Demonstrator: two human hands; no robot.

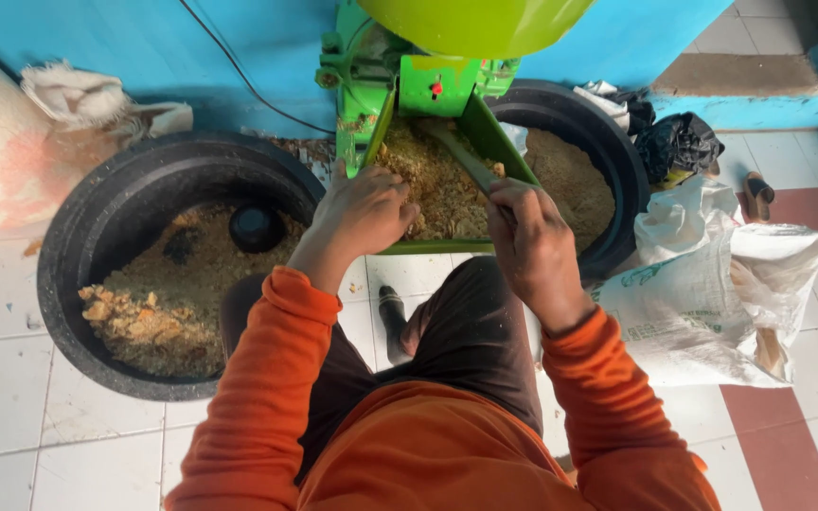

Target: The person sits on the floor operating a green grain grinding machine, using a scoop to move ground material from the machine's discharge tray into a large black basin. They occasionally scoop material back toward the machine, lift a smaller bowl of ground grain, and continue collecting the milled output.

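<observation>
Between two black tubs, green tray, left hand cupped on feed, right hand gripping stick

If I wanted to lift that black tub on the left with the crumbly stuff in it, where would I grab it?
Probably by the thick rolled rim of the black tub, on opposite sides, coming from above. The walls look smooth with no handles showing, and the crumbly feed inside looks heavy.

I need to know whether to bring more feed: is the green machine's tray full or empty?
Full: the green tray is heaped with brown crumbly mash, which the left hand touches.
</observation>
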